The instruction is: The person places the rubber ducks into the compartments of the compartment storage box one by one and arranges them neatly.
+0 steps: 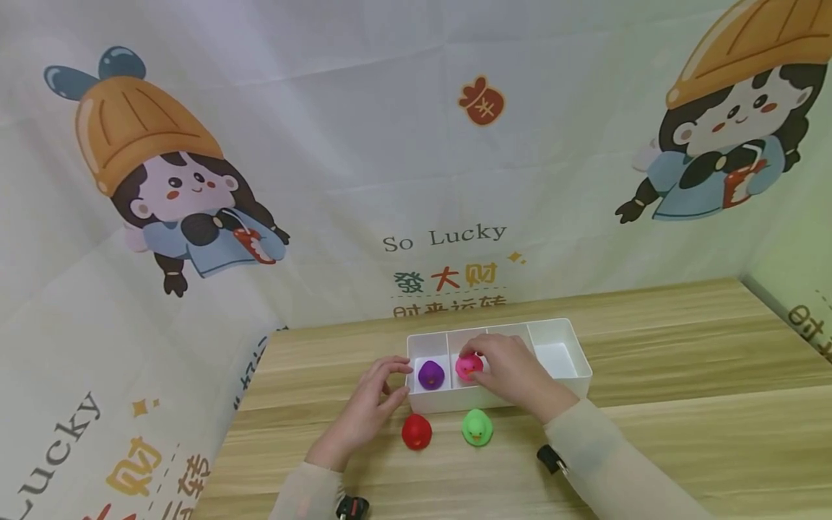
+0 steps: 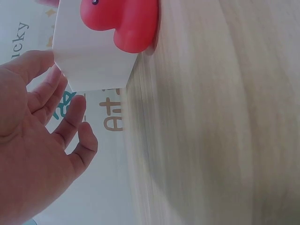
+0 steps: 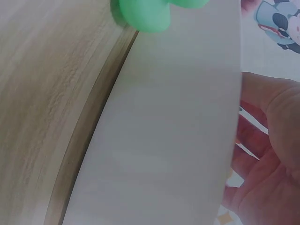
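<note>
A white divided box [image 1: 552, 390] stands on the wooden table. In its second compartment from the left is a pink rubber duck [image 1: 465, 367], which my right hand [image 1: 520, 372] pinches between thumb and fingers. A purple rubber duck [image 1: 431, 375] sits in the leftmost compartment. At the box's left end is my left hand [image 1: 367, 404], fingers loosely bent, with fingertips at the wall; the left wrist view shows its thumb at the box edge. In the right wrist view the box wall hides the right fingertips and the pink duck.
In front of the box sit a red rubber duck [image 1: 417, 432] at left and a green rubber duck [image 1: 477, 427] farther right. A printed cloth [image 1: 338, 217] hangs behind the table [image 1: 682, 347] and along its sides.
</note>
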`<state>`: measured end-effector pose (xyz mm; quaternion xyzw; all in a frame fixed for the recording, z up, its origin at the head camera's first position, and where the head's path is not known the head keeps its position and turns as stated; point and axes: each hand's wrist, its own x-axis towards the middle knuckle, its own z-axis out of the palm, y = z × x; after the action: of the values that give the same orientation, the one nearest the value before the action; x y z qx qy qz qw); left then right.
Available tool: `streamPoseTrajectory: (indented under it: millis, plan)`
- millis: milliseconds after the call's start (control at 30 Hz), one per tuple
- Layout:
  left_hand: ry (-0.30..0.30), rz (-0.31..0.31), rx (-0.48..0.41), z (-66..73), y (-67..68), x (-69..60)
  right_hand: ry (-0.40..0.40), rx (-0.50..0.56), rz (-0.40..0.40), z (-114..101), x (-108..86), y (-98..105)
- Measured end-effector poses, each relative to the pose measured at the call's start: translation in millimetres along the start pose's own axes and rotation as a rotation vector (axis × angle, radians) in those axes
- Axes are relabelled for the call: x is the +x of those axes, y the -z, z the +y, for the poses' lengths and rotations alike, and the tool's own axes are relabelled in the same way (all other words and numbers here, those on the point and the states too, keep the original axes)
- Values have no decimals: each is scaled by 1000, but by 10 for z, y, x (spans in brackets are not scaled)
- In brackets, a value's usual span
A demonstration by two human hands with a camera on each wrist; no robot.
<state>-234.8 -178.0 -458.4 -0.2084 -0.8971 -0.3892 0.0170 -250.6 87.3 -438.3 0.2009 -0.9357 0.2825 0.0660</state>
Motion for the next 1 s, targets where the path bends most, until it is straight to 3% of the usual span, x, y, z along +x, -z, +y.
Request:
streamPoseTrajectory:
  millis: [400,1000]
  plan:
    - [-9,9,-1,-8,-6,-10,23,-17,-45,16,77,-13]
    - [-1,5,9,-14,-9,6,12,-124,-101,23,158,3]
